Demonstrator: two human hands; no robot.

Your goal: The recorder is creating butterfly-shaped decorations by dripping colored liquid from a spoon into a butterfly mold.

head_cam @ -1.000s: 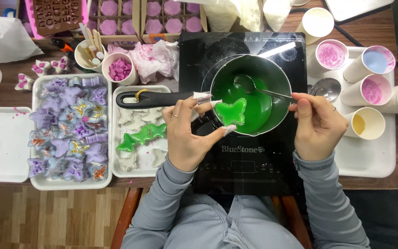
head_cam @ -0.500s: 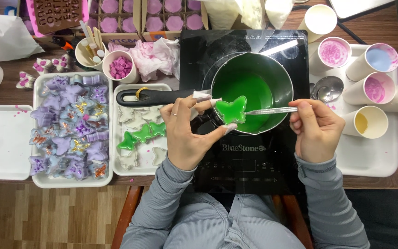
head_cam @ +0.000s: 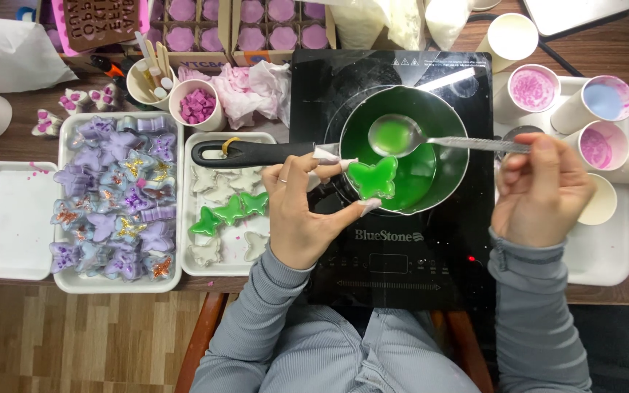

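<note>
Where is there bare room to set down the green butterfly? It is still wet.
The white tray at far left is almost bare, beside the tray of purple butterflies, which is packed. The middle tray has gaps among its white and green butterflies. The cups crowd the right.

The brown mould [head_cam: 95,14] and egg tray [head_cam: 245,16] are cut off at the top edge.

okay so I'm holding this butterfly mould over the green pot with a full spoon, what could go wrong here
The spoon is brimming with green liquid, held by the right hand at the far end of its handle; a wobble could spill it on the black cooktop. The left hand pinches the butterfly mould only by fingertips above the pot, so it might tip or drop in, or liquid could reach the fingers.
</note>
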